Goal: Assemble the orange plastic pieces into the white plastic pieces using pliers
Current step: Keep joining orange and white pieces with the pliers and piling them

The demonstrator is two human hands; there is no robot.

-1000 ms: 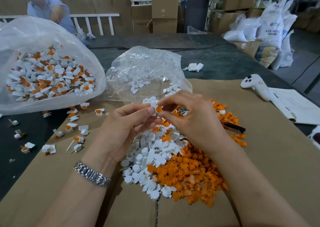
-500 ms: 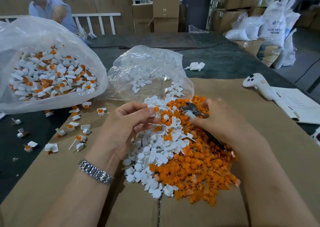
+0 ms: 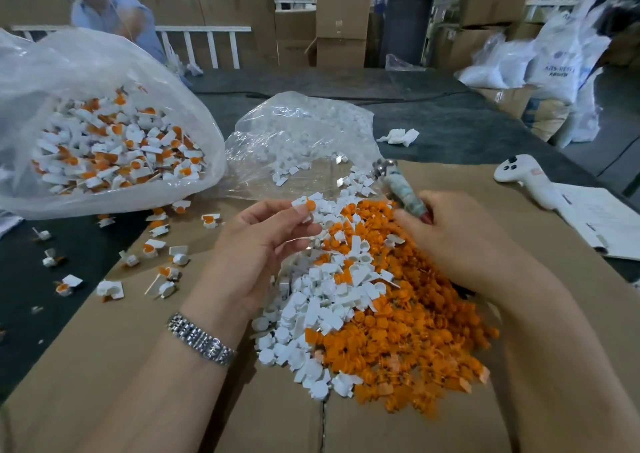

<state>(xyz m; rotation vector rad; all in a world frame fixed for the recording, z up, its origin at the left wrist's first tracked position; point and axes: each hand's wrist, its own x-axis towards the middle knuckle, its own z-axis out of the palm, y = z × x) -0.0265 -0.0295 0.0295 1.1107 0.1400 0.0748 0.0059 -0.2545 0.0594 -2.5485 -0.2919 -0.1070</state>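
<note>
My left hand pinches a white piece with an orange insert between thumb and fingers, held above the heap. My right hand grips the pliers by their handles, jaws pointing up and away toward the clear bag. Below both hands lies a mixed heap: white pieces on its left side, orange pieces on its right. The heap rests on a flattened cardboard sheet.
A large clear bag of joined white-and-orange parts sits at left, with several loose joined parts spilled beside it. A smaller clear bag of white pieces lies behind the heap. A white controller and papers lie at right. Another person stands behind.
My right hand has left the piece held by the left hand, picked up the pliers from the heap and raised them, jaws upward. The left hand keeps its piece.
</note>
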